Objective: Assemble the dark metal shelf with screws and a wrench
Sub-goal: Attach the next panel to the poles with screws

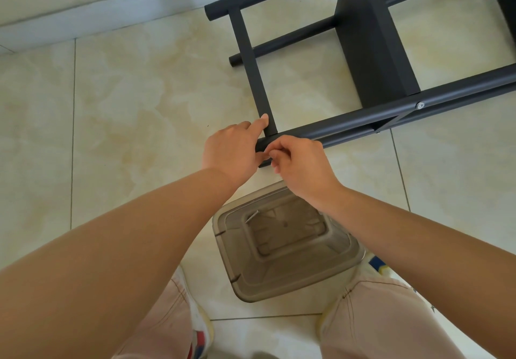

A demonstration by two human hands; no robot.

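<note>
Gripping shelf (363, 118) tube end: left hand (231, 152); right hand (301, 163) fingers curled, pinching there; no writing legible.

- Clear smoky plastic container (287, 243), on floor btwn the knees; small bits inside, can't tell what.
- Beige marbled floor tiles (125, 107) w/ thin grout lines.
- Grey baseboard (92, 14), top left.
- Sneaker (201, 330), white w/ red/blue, bottom centre.

A single head-worn camera looks steeply down, close above the floor (125, 113).
</note>
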